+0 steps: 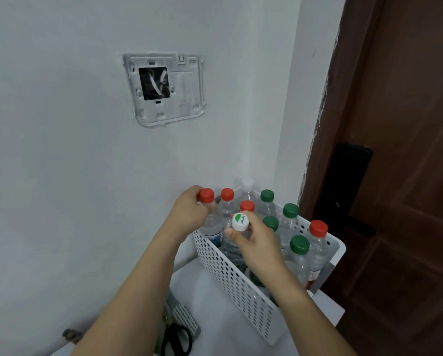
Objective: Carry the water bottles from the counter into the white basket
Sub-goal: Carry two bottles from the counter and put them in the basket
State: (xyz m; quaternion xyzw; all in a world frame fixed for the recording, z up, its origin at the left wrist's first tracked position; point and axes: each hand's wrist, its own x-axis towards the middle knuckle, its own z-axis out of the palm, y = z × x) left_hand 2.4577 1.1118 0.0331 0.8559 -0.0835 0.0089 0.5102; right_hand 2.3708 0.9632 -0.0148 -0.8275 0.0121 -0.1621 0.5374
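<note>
- Head view: your left hand point(189, 211) has its fingers curled round the neck of the red-capped bottle point(207, 199), which hangs over the far left corner of the white basket point(241, 283). Keep that bottle upright and lower it straight into the gap by the wall-side rim.
- Your right hand point(253, 242) pinches the white-capped bottle point(240, 222) just under its cap, thumb on the near side, fingers wrapped behind. Its body is already down among the others near the basket's near wall; let it settle on the bottom before you loosen the pinch.
- The basket looks nearly full: green-capped bottles point(291, 210) and more red-capped ones stand packed toward the right. Ease each bottle down rather than dropping it, since a knock could tip its neighbours.
- Set one bottle down at a time if the two crowd each other; they are close together.
- The scissors point(176, 340) lie on the white surface in front of the basket, clear of your arms.
- No counter shows here, so you cannot judge how many bottles remain.
</note>
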